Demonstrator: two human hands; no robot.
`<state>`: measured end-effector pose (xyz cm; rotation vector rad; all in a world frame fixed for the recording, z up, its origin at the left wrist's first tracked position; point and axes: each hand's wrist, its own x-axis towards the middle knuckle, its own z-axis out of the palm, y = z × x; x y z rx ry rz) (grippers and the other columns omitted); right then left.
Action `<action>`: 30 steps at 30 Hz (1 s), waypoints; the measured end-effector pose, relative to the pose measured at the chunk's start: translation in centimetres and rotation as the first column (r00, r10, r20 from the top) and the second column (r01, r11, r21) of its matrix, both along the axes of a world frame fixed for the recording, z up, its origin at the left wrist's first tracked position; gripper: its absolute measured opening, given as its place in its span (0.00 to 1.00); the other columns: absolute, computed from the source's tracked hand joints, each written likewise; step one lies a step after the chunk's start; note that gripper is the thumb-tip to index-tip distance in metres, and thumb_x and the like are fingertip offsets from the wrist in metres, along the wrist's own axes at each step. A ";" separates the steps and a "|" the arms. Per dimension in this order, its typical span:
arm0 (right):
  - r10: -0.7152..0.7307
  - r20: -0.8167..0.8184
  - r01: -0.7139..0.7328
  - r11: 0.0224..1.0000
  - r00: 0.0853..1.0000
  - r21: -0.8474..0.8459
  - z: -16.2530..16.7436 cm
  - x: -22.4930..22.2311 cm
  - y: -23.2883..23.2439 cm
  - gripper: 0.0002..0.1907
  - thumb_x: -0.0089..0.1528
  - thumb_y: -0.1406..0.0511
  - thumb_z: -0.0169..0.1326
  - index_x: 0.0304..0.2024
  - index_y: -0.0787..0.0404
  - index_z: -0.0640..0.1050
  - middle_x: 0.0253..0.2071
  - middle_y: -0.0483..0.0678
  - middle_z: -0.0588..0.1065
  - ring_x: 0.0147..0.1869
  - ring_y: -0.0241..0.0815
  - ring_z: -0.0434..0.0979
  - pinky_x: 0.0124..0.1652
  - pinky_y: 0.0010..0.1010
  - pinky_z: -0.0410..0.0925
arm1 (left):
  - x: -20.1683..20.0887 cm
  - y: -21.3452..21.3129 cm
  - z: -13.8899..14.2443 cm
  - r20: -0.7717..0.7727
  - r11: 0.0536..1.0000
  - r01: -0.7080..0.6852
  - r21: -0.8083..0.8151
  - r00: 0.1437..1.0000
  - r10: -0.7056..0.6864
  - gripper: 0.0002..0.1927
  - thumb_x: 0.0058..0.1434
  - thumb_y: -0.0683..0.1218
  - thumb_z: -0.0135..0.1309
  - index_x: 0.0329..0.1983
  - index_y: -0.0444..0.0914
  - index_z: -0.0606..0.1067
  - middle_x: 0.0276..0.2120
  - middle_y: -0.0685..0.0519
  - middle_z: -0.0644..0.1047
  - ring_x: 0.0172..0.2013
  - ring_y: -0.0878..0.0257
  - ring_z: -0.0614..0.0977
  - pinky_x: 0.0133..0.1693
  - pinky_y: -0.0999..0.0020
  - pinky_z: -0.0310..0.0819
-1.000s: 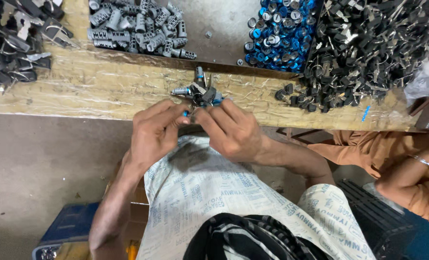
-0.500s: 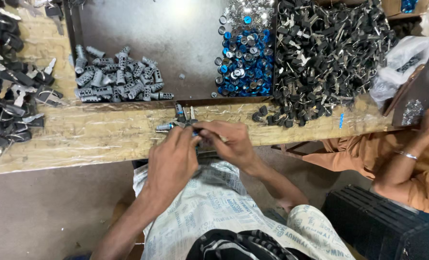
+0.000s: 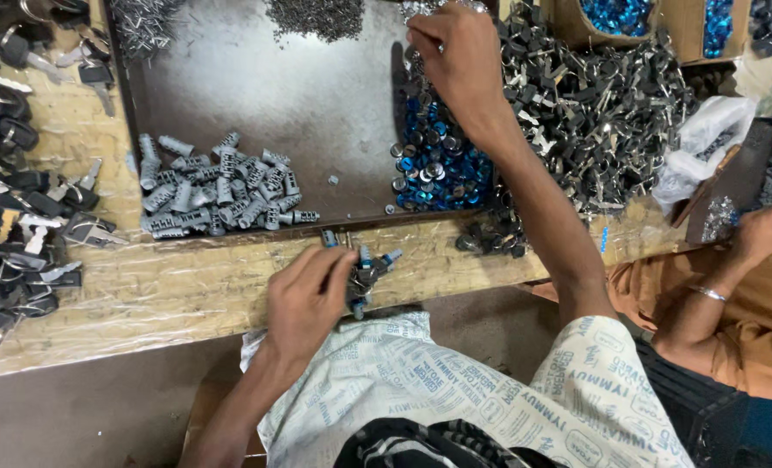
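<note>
left hand (image 3: 303, 299) grips lock assembly (image 3: 364, 276); right hand (image 3: 459, 61) far off, over tray (image 3: 316, 95).

Quick count from the head view: one dark metal tray (image 3: 256, 78), and on it one cluster of grey ribbed metal cylinders (image 3: 217, 186), roughly thirty, too packed to count exactly. One heap of shiny blue round caps (image 3: 442, 169), way too many to number. One big pile of black-headed keys (image 3: 594, 104), same deal. Two cardboard boxes of blue caps (image 3: 654, 17) up top. Two hands of the worker, plus one hand of another person (image 3: 763, 230).
</note>
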<state>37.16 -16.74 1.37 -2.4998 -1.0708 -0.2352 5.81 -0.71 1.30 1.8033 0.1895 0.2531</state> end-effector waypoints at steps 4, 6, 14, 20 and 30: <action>-0.064 0.069 0.072 0.990 0.996 -0.119 -1.6 2.6 2.7 0.05 0.61 0.66 0.65 0.36 0.62 0.83 0.32 0.55 0.79 0.35 0.60 0.79 0.35 0.46 0.70 | -2.7 1.9 -2.0 -0.083 0.938 -0.346 -0.014 0.936 0.343 0.03 0.67 0.36 0.59 0.41 0.30 0.79 0.31 0.48 0.80 0.28 0.67 0.77 0.29 0.72 0.70; -0.012 0.113 0.030 0.987 0.994 -0.159 -1.9 2.8 2.7 0.03 0.61 0.68 0.64 0.36 0.62 0.83 0.34 0.56 0.79 0.36 0.61 0.79 0.36 0.46 0.70 | -3.4 2.2 -2.7 -0.104 0.902 -0.431 0.016 0.897 0.430 0.03 0.68 0.36 0.59 0.41 0.30 0.79 0.32 0.48 0.79 0.29 0.67 0.76 0.32 0.72 0.70; 0.027 0.093 -0.035 0.995 0.995 0.092 -0.3 -0.4 -1.4 0.03 0.66 0.71 0.63 0.42 0.66 0.82 0.37 0.53 0.79 0.36 0.51 0.80 0.38 0.36 0.72 | -3.0 1.4 -3.0 -0.135 0.922 -0.384 -0.044 0.917 0.375 0.05 0.69 0.38 0.60 0.40 0.29 0.79 0.29 0.50 0.78 0.27 0.69 0.74 0.31 0.74 0.68; -0.015 -0.742 0.416 0.835 0.670 0.359 2.6 -7.8 -2.7 0.07 0.70 0.66 0.55 0.40 0.64 0.80 0.29 0.43 0.78 0.26 0.30 0.73 0.26 0.25 0.68 | -1.8 -0.8 -1.6 -0.298 0.765 -0.237 -0.599 0.953 0.062 0.07 0.68 0.41 0.55 0.43 0.32 0.81 0.27 0.54 0.79 0.22 0.72 0.75 0.22 0.78 0.66; 0.455 -0.515 -0.246 0.872 0.726 0.423 3.8 -23.5 -3.0 0.05 0.62 0.69 0.65 0.40 0.62 0.85 0.25 0.47 0.78 0.24 0.35 0.74 0.26 0.30 0.64 | -3.2 -0.3 -3.0 -0.139 0.267 -0.037 -0.963 0.918 -0.372 0.09 0.63 0.40 0.61 0.35 0.26 0.80 0.23 0.47 0.78 0.17 0.69 0.71 0.16 0.72 0.63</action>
